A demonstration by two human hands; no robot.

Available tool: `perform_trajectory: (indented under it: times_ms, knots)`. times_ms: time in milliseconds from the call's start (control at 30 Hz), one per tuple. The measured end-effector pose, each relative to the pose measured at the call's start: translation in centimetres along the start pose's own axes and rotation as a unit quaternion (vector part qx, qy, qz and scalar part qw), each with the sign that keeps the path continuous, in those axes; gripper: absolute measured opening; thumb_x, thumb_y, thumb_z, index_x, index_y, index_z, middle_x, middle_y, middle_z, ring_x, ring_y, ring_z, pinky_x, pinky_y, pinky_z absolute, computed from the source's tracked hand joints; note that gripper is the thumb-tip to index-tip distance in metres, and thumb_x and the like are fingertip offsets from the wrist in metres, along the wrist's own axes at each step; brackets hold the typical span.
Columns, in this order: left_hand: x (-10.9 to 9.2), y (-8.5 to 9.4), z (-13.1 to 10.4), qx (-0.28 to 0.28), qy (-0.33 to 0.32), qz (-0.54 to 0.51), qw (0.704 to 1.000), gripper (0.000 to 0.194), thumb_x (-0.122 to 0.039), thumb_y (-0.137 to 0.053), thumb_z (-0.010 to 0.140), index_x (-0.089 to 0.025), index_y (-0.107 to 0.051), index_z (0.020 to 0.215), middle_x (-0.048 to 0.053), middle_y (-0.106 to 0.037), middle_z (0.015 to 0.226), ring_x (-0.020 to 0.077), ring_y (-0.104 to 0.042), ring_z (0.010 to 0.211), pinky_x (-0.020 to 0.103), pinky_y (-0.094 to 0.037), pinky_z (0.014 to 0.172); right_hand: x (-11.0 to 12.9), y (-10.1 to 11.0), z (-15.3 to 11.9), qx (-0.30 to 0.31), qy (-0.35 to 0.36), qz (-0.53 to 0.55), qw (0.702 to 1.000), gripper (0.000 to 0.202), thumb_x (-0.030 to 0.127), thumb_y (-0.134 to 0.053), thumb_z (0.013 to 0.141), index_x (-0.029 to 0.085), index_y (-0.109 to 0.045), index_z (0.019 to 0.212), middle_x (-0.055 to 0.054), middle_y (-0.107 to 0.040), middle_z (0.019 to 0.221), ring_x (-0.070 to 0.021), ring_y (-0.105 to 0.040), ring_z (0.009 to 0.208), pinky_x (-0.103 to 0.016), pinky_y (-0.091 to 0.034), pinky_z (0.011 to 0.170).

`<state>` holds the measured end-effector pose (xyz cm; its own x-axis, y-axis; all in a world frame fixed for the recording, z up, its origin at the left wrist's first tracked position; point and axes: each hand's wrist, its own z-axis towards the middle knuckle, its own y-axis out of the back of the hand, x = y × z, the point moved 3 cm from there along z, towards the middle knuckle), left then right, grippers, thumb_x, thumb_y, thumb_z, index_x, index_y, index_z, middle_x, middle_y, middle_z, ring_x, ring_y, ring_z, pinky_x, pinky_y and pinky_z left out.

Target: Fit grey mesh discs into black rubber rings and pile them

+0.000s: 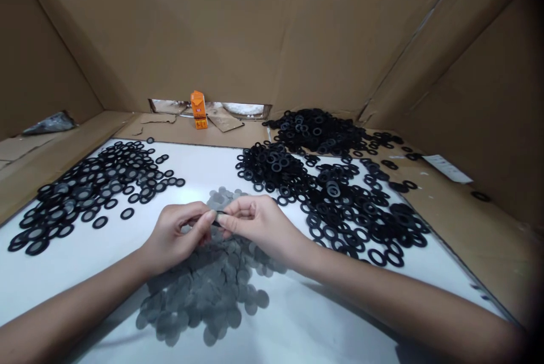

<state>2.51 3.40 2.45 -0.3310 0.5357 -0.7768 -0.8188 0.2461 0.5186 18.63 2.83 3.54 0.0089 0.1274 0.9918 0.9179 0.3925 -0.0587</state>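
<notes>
Near the middle of the white board [297, 301], my left hand [181, 233] and my right hand [257, 222] meet, pinching one black ring [219, 216] between their fingertips. Whether a disc sits inside that ring is too small to tell. Grey mesh discs [208, 290] lie in a loose pile below and behind my hands. At the left is a heap of black rings with grey discs in them [102, 177]. Open black rings [348, 205] are heaped on the right side of the board.
More black rings [318, 128] are piled at the back right, on cardboard. A small orange carton [198, 109] stands at the back by a slot in the cardboard wall [280, 29]. A white paper slip [447, 169] lies at the right; a plastic bag [50, 123] is at the left.
</notes>
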Motion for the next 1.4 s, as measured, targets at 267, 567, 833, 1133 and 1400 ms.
perform_trajectory:
  times_ms: [267,567,833,1133,1400]
  knots:
    - [-0.4,-0.4,0.1,0.002,0.030,0.003,1.000,0.026,-0.025,-0.042,0.094,-0.017,-0.051,0.071,-0.002,-0.055,0.056,0.0079,-0.050,0.046,0.017,-0.040,0.046,0.9,0.2,0.0,0.004,0.033,-0.065,0.997,0.019,0.033,-0.069,0.074,0.015,-0.066,0.072,-0.003,-0.068,0.070,-0.0140,-0.062,0.068,-0.024,-0.045,0.063]
    - [-0.7,-0.7,-0.5,0.012,-0.030,0.019,0.999,0.031,-0.024,-0.036,0.096,-0.018,-0.041,0.065,-0.004,-0.048,0.054,0.0087,-0.044,0.049,0.020,-0.035,0.051,1.0,0.1,-0.4,0.004,0.002,-0.069,0.998,0.026,0.037,-0.076,0.066,0.015,-0.065,0.073,0.002,-0.060,0.063,-0.0107,-0.052,0.059,-0.021,-0.038,0.052]
    - [-0.6,-1.0,-0.7,0.041,0.015,-0.002,0.999,0.020,-0.029,-0.043,0.093,-0.019,-0.045,0.076,-0.003,-0.052,0.062,0.0101,-0.048,0.053,0.021,-0.038,0.051,0.6,0.2,0.2,-0.012,0.009,-0.044,0.999,0.025,0.038,-0.075,0.066,0.016,-0.063,0.069,0.002,-0.059,0.063,-0.0105,-0.049,0.055,-0.023,-0.036,0.054]
    - [0.0,-0.8,-0.6,0.020,0.041,-0.076,0.996,0.025,-0.028,-0.046,0.093,-0.018,-0.048,0.070,-0.002,-0.053,0.058,0.0088,-0.048,0.048,0.019,-0.039,0.046,0.3,0.5,0.3,-0.056,0.028,-0.087,0.994,0.018,0.031,-0.073,0.067,0.016,-0.064,0.068,0.001,-0.058,0.063,-0.0112,-0.048,0.057,-0.024,-0.035,0.053]
    - [-0.7,-0.3,-0.8,-0.008,0.000,-0.044,0.999,0.021,-0.023,-0.047,0.092,-0.017,-0.052,0.072,-0.002,-0.054,0.059,0.0078,-0.049,0.048,0.018,-0.038,0.045,1.0,0.2,0.0,-0.042,0.006,-0.092,0.995,0.021,0.031,-0.078,0.062,0.015,-0.066,0.066,0.002,-0.058,0.056,-0.0095,-0.047,0.051,-0.022,-0.034,0.048]
